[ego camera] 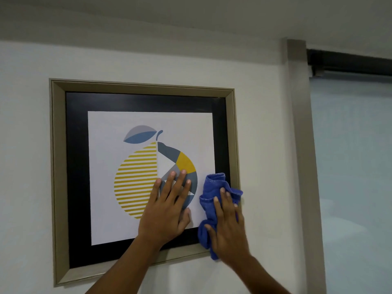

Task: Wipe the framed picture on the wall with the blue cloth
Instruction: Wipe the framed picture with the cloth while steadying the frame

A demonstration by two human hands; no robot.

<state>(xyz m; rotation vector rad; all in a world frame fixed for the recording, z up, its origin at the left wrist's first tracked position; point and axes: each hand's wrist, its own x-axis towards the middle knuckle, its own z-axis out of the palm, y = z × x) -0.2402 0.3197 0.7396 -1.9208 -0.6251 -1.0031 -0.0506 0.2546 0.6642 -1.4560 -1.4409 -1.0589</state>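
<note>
Framed picture [144, 179] hung on a pale wall [25, 145], slightly askew, with a beige-gold moulding, a black mat and a white print of a stylised lemon in yellow stripes, grey and blue. Left hand [167, 211] laid flat on the glass over the lower right of the lemon, fingers spread and pointing up, holding nothing. Right hand [227, 228] just beside it, palm pressed onto the bunched blue cloth [214, 187], fingers splayed over it. Cloth squashed against the picture's lower right corner, lapping over print, mat and moulding. At far right, a grey upright post [299, 145] beside a frosted pane [352, 166].
</note>
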